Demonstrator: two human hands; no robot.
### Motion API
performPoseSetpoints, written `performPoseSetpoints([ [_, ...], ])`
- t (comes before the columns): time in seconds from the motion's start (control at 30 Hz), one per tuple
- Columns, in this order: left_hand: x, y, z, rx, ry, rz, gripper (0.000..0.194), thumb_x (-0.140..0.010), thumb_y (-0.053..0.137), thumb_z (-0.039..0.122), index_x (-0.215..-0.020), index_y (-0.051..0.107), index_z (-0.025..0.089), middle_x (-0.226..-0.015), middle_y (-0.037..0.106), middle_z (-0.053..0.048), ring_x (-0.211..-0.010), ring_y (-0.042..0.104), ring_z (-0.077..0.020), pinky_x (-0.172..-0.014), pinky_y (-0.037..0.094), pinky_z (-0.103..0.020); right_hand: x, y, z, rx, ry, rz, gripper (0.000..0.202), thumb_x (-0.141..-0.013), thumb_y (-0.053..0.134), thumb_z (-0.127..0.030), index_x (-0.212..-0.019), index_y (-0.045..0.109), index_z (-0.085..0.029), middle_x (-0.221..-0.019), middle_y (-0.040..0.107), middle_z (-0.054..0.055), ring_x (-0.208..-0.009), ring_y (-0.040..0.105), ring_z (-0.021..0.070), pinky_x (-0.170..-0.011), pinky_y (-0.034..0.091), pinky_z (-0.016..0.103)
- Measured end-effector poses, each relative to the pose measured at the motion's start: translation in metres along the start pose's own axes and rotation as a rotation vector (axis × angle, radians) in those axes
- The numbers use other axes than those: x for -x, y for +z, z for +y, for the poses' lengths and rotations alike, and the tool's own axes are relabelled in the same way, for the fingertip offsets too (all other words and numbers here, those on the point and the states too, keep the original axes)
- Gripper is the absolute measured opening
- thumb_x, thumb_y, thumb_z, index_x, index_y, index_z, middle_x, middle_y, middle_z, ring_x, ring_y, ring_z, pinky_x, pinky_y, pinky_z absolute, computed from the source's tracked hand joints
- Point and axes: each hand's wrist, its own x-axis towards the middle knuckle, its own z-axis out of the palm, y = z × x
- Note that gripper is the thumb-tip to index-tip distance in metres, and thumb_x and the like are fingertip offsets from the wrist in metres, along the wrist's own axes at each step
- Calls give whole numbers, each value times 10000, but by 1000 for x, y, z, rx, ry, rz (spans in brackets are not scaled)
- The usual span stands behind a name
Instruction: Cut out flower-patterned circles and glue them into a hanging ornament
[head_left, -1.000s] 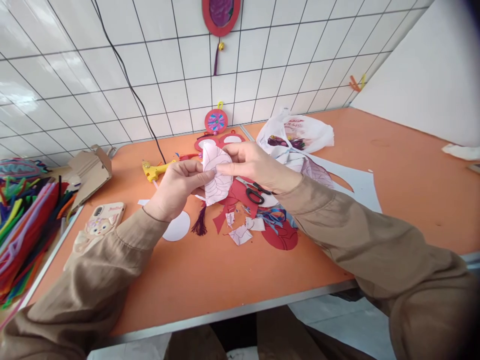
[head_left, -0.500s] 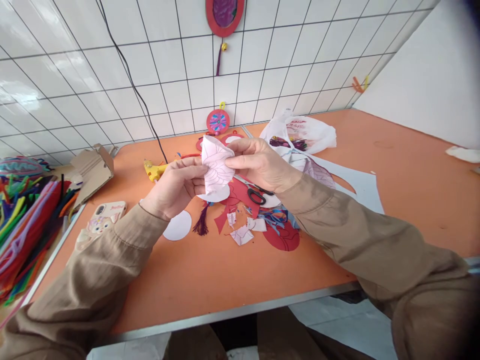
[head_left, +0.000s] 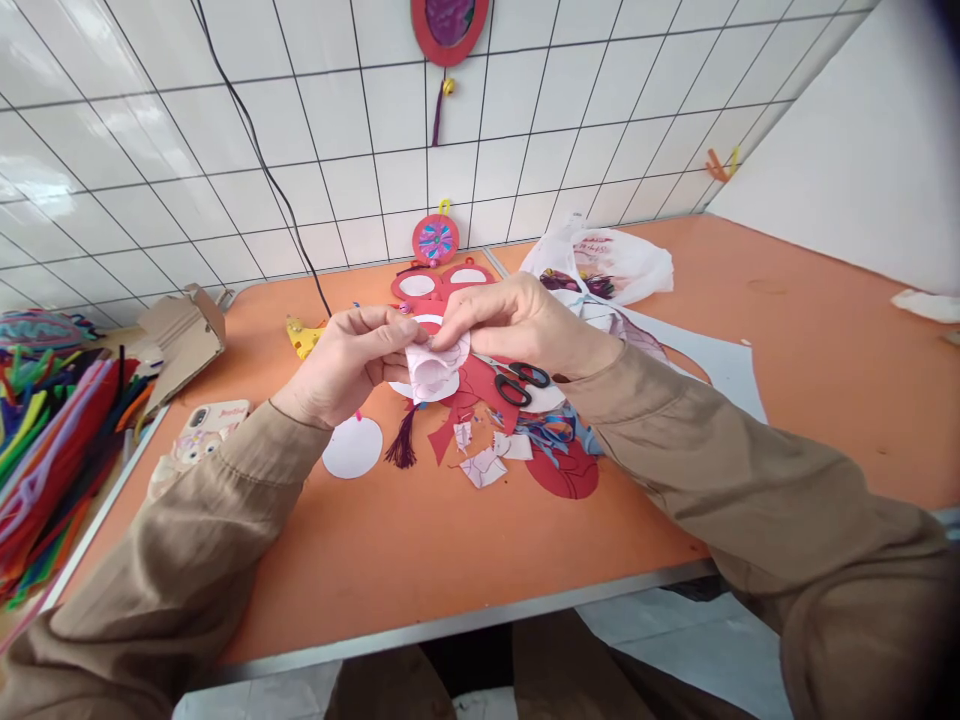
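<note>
Piece, pale pink with darker lines [head_left: 436, 374], thin and curled over on itself; located between the two hands, raised above the table [head_left: 420, 570]. Left hand [head_left: 351, 355]: fingertips closed on the left edge of the piece. Right hand [head_left: 521, 325]: thumb and finger pinching its upper right edge, close to the left hand's tips.

Scissors [head_left: 513, 390], black-handled: on the table, just to the near side of the right hand. Ribbons [head_left: 547, 428], mostly blue: nearer the person, below the right hand. Disc [head_left: 352, 448], white: below the left hand, towards the person. Tassel [head_left: 402, 445], dark purple: lower right of the left hand. Glue gun [head_left: 298, 338], yellow: beyond the left hand, partly hidden. Bag [head_left: 634, 265], white plastic: beyond the right hand, to its right.
</note>
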Motion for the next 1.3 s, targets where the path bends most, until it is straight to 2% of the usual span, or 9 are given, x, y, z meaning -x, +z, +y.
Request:
performPoseSetpoints([
  [0.13,0,-1,-1,-78,49,26,159,-586,871,227,-649,743,159,-642,709,-23,-551,629,-143,-550,544,-283,0,-2,-6,-115,184,25,250,-713,594,-166,-879,772,-223,-801,729,14,-755,647,158,-679,526,274],
  [0.23,2,-2,-4,-174,128,43,115,-629,845,221,-697,770,168,-674,724,-29,-592,653,-156,-581,553,-291,0,-2,-7,-250,335,48,296,-815,622,-416,-987,735,-204,-833,720,52,-734,661,182,-650,537,301],
  [0.3,3,-1,-5,-241,177,43,88,-664,828,216,-721,779,170,-678,728,-29,-609,662,-158,-604,557,-291,0,1,-7,-220,365,41,355,-826,641,-528,-939,722,-202,-831,711,56,-748,662,185,-637,534,297],
  [0.4,5,2,-6,-303,217,58,108,-684,823,207,-778,785,170,-678,732,-22,-621,676,-164,-630,570,-298,0,9,-6,-78,355,50,201,-764,747,-395,-745,668,-211,-731,673,21,-699,628,163,-588,501,273],
  [0.57,8,6,0,-361,133,49,426,-685,876,308,-1066,761,157,-671,752,-46,-668,736,-227,-672,615,-352,-1,16,-5,-43,374,124,121,-734,702,-155,-655,620,-195,-638,621,-8,-626,580,129,-590,469,265],
  [0.7,7,2,4,-392,77,-17,313,-723,855,403,-865,780,135,-720,768,-86,-679,741,-220,-679,620,-337,-1,14,-6,-14,414,157,154,-741,684,-125,-628,597,-184,-606,570,-18,-593,519,110,-551,391,253],
  [0.83,3,-1,3,-405,101,-63,277,-743,824,414,-693,757,150,-626,731,-68,-586,688,-174,-574,567,-269,-1,14,-8,-44,411,122,180,-735,672,-109,-606,576,-191,-586,536,-30,-579,490,104,-533,372,242],
  [1.07,4,7,0,-388,152,79,276,-726,818,359,-584,698,155,-524,649,-36,-491,590,-130,-487,472,-240,0,19,-2,-204,464,109,226,-790,762,-318,-705,635,-152,-695,630,31,-636,606,129,-548,482,236],
  [1.3,6,8,-8,-412,191,143,248,-796,732,345,-637,689,160,-577,652,-40,-525,601,-147,-518,479,-266,-1,24,4,-453,620,130,50,-693,707,-158,-727,693,-124,-680,662,44,-603,619,140,-554,549,246],
])
